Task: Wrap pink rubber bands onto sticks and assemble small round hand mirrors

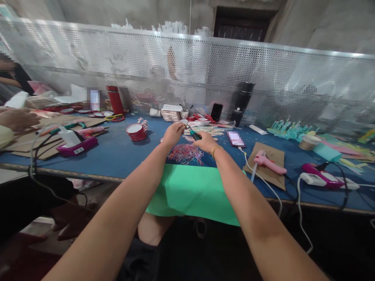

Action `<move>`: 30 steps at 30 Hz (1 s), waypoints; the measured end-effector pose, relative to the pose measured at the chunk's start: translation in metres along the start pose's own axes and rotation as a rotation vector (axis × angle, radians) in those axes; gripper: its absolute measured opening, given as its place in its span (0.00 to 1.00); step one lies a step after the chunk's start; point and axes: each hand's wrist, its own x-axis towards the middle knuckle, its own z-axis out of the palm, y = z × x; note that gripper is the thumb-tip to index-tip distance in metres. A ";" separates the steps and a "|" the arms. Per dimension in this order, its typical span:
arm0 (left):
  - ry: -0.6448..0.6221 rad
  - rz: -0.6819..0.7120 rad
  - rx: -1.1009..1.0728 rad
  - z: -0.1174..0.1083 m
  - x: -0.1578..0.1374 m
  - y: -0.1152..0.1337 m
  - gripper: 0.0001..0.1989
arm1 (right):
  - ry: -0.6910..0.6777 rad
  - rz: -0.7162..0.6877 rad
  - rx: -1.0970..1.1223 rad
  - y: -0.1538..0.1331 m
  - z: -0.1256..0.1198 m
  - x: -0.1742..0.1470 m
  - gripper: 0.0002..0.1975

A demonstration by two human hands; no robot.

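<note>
My right hand [206, 142] is closed around the dark green handles of a pair of pliers [193, 134], whose metal jaws point up and left. The fingertips of my left hand [174, 132] pinch together right by the jaws; whatever they hold is too small to make out. Under both hands lies a heap of thin pink, purple and blue loops [186, 153] on the blue table [117, 159]. A bright green sheet [195, 191] hangs over the table's front edge, below my forearms.
Left stand a stack of red-rimmed discs [136, 132] and a red bottle [115, 100]. A pink glue gun [268, 162] rests on cardboard at right, beside a purple power strip [322, 176] and loose cables. A black bottle [243, 103] stands behind. A co-worker's hand [17, 119] is far left.
</note>
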 end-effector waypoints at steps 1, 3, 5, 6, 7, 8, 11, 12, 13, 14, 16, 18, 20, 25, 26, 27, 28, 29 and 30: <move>-0.003 0.001 0.003 0.000 0.000 0.001 0.12 | -0.011 0.005 -0.003 0.001 0.001 0.001 0.10; -0.022 0.002 0.030 -0.001 -0.001 0.002 0.14 | -0.035 0.020 0.007 0.002 0.003 0.002 0.15; -0.027 -0.024 0.079 -0.003 -0.002 0.002 0.14 | -0.032 0.048 0.048 0.005 0.002 0.004 0.23; -0.019 -0.048 0.106 -0.003 -0.002 0.002 0.15 | -0.010 0.074 0.072 0.008 -0.001 0.005 0.27; -0.004 -0.074 0.130 -0.004 -0.003 0.002 0.15 | 0.018 0.111 0.088 0.010 -0.004 0.006 0.31; 0.015 -0.096 0.149 -0.005 -0.003 0.001 0.15 | 0.061 0.164 0.088 0.013 -0.009 0.006 0.33; 0.044 -0.104 0.173 -0.005 -0.003 0.000 0.16 | 0.143 0.393 -0.084 0.024 -0.028 0.002 0.34; 0.043 -0.093 0.171 -0.004 -0.003 0.001 0.16 | 0.169 0.463 -0.174 0.028 -0.034 0.000 0.36; 0.034 -0.082 0.167 -0.004 -0.004 0.001 0.16 | 0.185 0.526 -0.250 0.031 -0.039 -0.003 0.36; 0.018 -0.073 0.161 -0.003 -0.004 0.002 0.16 | 0.188 0.583 -0.305 0.034 -0.043 -0.006 0.37; -0.021 -0.059 0.154 -0.002 -0.004 0.005 0.16 | 0.173 0.674 -0.373 0.038 -0.049 -0.011 0.37; -0.059 -0.044 0.153 -0.002 -0.004 0.006 0.16 | 0.134 0.734 -0.408 0.038 -0.052 -0.014 0.38; -0.094 -0.026 0.144 -0.002 -0.004 0.006 0.16 | 0.089 0.747 -0.435 0.036 -0.053 -0.016 0.38; -0.191 0.042 0.102 0.001 -0.003 0.005 0.16 | 0.200 0.517 -0.515 0.020 -0.043 -0.015 0.28; -0.213 0.062 0.105 0.003 -0.003 0.006 0.16 | 0.266 0.397 -0.526 0.016 -0.037 -0.014 0.26; -0.235 0.080 0.111 0.004 -0.003 0.007 0.16 | 0.306 0.245 -0.521 0.012 -0.032 -0.012 0.24; -0.255 0.097 0.118 0.005 -0.004 0.008 0.15 | 0.309 0.095 -0.505 0.008 -0.025 -0.010 0.22; -0.271 0.113 0.127 0.006 -0.004 0.010 0.15 | 0.294 -0.032 -0.489 0.004 -0.019 -0.007 0.22; -0.286 0.127 0.140 0.007 -0.004 0.012 0.14 | 0.265 -0.117 -0.474 0.001 -0.013 -0.005 0.20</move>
